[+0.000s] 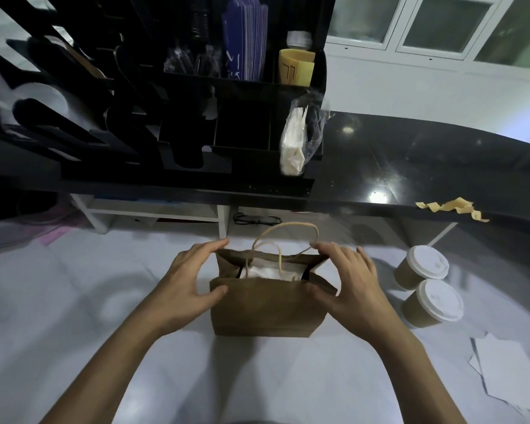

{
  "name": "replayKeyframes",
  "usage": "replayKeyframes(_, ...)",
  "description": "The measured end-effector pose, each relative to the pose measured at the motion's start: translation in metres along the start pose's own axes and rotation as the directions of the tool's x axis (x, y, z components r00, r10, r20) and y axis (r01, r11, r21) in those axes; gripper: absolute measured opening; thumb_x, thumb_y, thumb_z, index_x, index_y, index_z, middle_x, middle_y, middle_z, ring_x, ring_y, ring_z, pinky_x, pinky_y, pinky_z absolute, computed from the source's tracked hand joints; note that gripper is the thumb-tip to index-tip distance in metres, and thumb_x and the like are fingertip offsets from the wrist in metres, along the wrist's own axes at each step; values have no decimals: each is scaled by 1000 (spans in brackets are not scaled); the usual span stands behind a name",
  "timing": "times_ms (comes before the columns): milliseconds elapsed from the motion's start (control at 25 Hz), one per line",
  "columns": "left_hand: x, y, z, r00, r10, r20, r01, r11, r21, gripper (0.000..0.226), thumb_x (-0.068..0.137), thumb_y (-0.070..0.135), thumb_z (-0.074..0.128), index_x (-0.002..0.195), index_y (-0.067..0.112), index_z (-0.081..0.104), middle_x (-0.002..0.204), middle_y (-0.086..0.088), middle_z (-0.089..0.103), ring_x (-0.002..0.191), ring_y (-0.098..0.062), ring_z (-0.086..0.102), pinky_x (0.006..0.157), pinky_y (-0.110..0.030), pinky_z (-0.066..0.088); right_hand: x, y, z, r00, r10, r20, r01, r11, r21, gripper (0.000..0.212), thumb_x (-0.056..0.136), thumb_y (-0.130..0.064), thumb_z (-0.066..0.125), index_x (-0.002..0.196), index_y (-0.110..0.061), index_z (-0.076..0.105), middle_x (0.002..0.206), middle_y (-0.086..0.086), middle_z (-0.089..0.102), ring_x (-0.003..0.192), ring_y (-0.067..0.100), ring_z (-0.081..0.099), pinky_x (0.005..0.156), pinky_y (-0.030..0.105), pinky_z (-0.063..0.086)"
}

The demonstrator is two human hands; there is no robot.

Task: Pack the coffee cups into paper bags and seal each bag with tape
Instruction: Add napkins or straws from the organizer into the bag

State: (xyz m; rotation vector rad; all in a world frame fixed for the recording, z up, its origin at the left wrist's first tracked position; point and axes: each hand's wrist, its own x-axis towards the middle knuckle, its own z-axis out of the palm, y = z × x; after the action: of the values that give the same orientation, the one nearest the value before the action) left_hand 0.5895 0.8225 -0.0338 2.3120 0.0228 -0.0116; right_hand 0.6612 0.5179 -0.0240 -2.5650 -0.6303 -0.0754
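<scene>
Holding a brown paper bag with twisted paper handles (266, 304) upright in the middle of the white tabletop (74, 301), mouth open. Gripping its left end with the left hand (190, 276): fingers hooked over the far rim, thumb pressed on the near wall. Same deal on the other end with the right hand (346, 280), fingers curled up by the handle, thumb on the near wall. Can see something white (263, 272) down inside the bag, can't tell what exactly. Got two brown paper coffee cups with white lids standing just right of the bag, far cup (421, 266) snug against near cup (435, 302). Also spotting a crumpled strip of yellowish tape (450, 208) on the edge of the black counter (410, 166) behind, plus white paper sheets (502, 374) lying at the near right.
</scene>
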Motion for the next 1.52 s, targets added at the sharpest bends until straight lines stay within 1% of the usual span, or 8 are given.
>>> replayKeyframes(160, 5, -2, 3, 996, 59, -69, -58, 998, 20, 36, 93, 33, 66, 126, 45, 59, 122, 29, 54, 119, 4, 42, 100, -29, 42, 2, 7, 8, 997, 7, -72, -6, 1000, 8, 25, 92, -31, 71, 115, -38, 68, 108, -26, 51, 109, -2, 43, 113, 33, 24)
replayKeyframes(280, 8, 1, 9, 994, 78, -78, -77, 997, 20, 23, 94, 30, 65, 113, 43, 65, 114, 27, 58, 115, 2, 45, 94, -27, 42, -1, 9, 9, 995, 40, -91, -38, 999, 19, 15, 92, -29, 71, 104, -38, 71, 99, -29, 49, 102, 1, 46, 103, 26, 23)
replayKeyframes(720, 14, 27, 28, 973, 227, -48, -225, 974, 37, 50, 89, 25, 72, 123, 59, 58, 144, 25, 37, 137, -8, 30, 111, -32, 29, -3, 13, 9, 992, 84, -91, -78, 995, 65, 17, 91, -27, 70, 103, -38, 70, 104, -22, 57, 103, 6, 53, 102, 32, 32)
replayKeyframes(920, 23, 28, 29, 970, 242, 4, -236, 943, 235, 29, 89, 40, 66, 116, 51, 64, 149, 20, 34, 142, -12, 21, 116, -42, 24, -2, 13, 8, 994, 80, -78, -75, 995, 67, 15, 91, -30, 69, 103, -39, 69, 105, -22, 57, 102, 4, 51, 102, 31, 30)
replayKeyframes(1040, 30, 30, 26, 960, 276, 38, -269, 883, 385, 35, 87, 49, 63, 123, 50, 61, 154, 12, 32, 147, -19, 18, 117, -48, 26, -1, 11, 7, 995, 76, -71, -72, 995, 66, 16, 91, -31, 70, 104, -38, 69, 105, -22, 56, 101, 2, 49, 101, 30, 29)
replayKeyframes(1280, 43, 55, 28, 974, 57, 218, -185, 757, 627, 44, 87, 66, 55, 126, 44, 60, 166, 7, -2, 153, -24, -10, 123, -50, 5, 2, 9, 5, 997, 67, -38, -65, 997, 45, 15, 90, -35, 70, 104, -40, 68, 105, -23, 55, 102, -1, 45, 103, 28, 25)
replayKeyframes(1400, 46, 59, 31, 965, 47, 258, -197, 777, 598, 39, 88, 66, 54, 111, 39, 69, 167, 8, 4, 153, -23, -7, 123, -48, 4, 3, 8, 4, 998, 58, -25, -57, 997, 44, 14, 89, -36, 72, 102, -40, 69, 103, -23, 54, 102, -1, 45, 102, 27, 25)
replayKeyframes(1520, 43, 53, 28, 962, 154, 223, -249, 831, 498, 23, 90, 54, 60, 106, 40, 68, 160, 9, 23, 149, -17, 10, 121, -44, 15, 4, 9, 5, 999, 51, -17, -51, 998, 25, 14, 90, -33, 72, 102, -40, 71, 103, -23, 56, 102, 1, 46, 101, 26, 25)
